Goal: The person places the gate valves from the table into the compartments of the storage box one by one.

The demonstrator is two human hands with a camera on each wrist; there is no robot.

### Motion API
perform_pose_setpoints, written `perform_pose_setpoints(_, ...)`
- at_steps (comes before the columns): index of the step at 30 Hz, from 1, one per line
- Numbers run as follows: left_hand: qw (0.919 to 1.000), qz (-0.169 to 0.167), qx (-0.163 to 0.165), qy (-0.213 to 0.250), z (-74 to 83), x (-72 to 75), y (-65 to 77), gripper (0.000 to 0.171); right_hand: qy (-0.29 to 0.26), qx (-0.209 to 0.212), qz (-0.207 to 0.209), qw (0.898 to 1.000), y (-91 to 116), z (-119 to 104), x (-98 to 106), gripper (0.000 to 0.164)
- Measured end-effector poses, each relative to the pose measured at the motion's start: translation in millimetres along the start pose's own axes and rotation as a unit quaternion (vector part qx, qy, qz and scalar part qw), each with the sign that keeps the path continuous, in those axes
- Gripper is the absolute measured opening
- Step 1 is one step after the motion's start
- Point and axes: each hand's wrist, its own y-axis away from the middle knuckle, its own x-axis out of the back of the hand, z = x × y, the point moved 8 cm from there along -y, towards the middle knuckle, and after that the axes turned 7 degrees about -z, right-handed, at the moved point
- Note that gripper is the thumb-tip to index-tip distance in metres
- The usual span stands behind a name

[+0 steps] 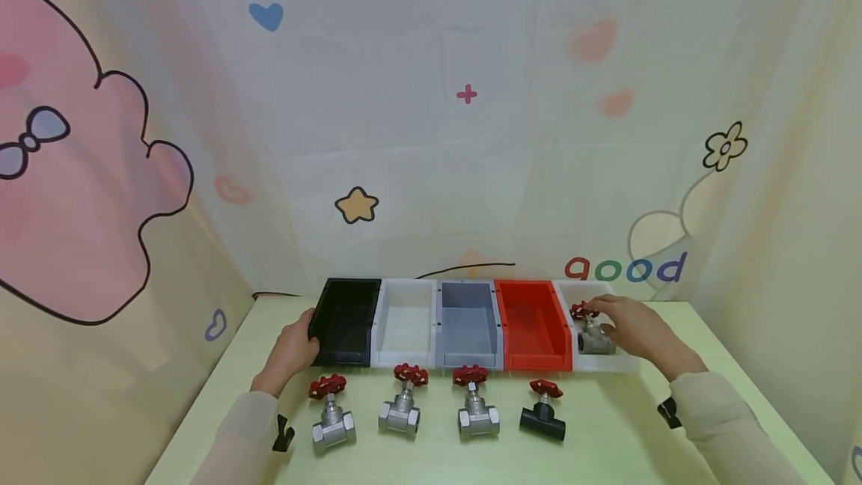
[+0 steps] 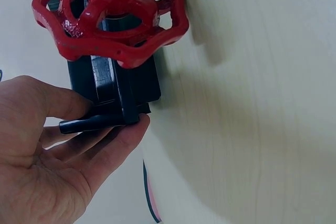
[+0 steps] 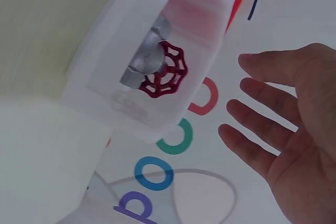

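My left hand [image 1: 292,346] grips the left side wall of the black bin [image 1: 342,358], thumb on one side and fingers on the other in the left wrist view. At the right end of the row, a gate valve [image 1: 595,340] with a red handwheel lies inside a translucent white bin [image 1: 619,364]. Over that bin is my right hand [image 1: 640,328]; in the right wrist view the fingers [image 3: 262,121] are spread and hold nothing. A red handwheel [image 2: 126,40] looms close in the left wrist view, partly covering the black bin.
Between the end bins stand a white bin [image 1: 404,359], a grey bin [image 1: 469,360] and a red bin [image 1: 537,361]. In front lie three metal valves, at left [image 1: 333,425], centre-left [image 1: 400,416] and centre [image 1: 478,419], plus a black-bodied valve [image 1: 542,421]. A printed curtain [image 1: 431,156] hangs behind.
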Motion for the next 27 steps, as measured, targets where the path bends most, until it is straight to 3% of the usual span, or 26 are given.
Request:
perform_pose_setpoints(8,1.0,0.002,-0.004,0.002,1.1,-0.4,-1.1,0.062,0.024,0.009,0.035,0.999,11,-16,16,0.046)
perform_pose_setpoints(27,1.0,0.0,-0.002,0.0,1.8,-0.3,1.7,0.062,0.043,0.023,0.045,0.998,30,-44,25,0.055)
